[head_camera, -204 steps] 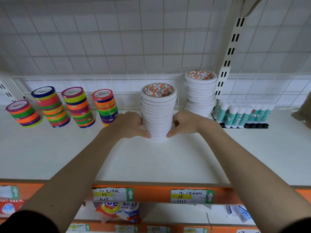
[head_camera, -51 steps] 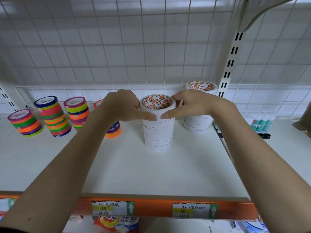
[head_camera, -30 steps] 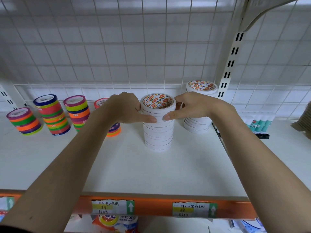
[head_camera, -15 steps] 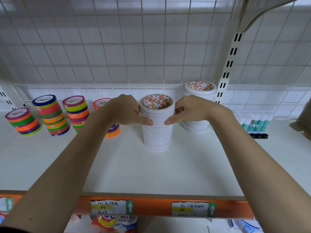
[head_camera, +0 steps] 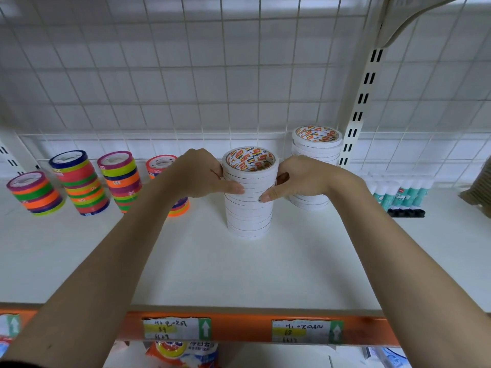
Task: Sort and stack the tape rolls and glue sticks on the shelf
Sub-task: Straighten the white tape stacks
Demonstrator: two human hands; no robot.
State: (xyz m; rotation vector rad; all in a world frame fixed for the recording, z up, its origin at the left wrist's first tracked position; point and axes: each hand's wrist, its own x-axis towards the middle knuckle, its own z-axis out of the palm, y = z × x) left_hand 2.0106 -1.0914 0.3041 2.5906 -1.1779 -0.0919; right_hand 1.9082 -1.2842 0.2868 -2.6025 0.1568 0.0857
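Note:
A tall stack of white tape rolls (head_camera: 249, 216) stands upright in the middle of the white shelf (head_camera: 239, 269). My left hand (head_camera: 199, 176) and my right hand (head_camera: 300, 179) grip it from either side, about halfway up, thumbs on the front. A second white tape stack (head_camera: 316, 147) stands behind my right hand. Several stacks of coloured tape rolls (head_camera: 79, 184) line the left; my left forearm partly hides the rightmost one (head_camera: 162, 166). Glue sticks (head_camera: 401, 192) with teal labels stand in a row at the right.
A white wire grid (head_camera: 212, 75) closes the back of the shelf, with a slotted upright post (head_camera: 358, 112) beside the rear tape stack. An orange front edge (head_camera: 244, 328) carries price labels. A brown object (head_camera: 481, 187) sits at the far right.
Both hands have slid down the white stack from its top rim to about its middle. The stack stays in place on the shelf.

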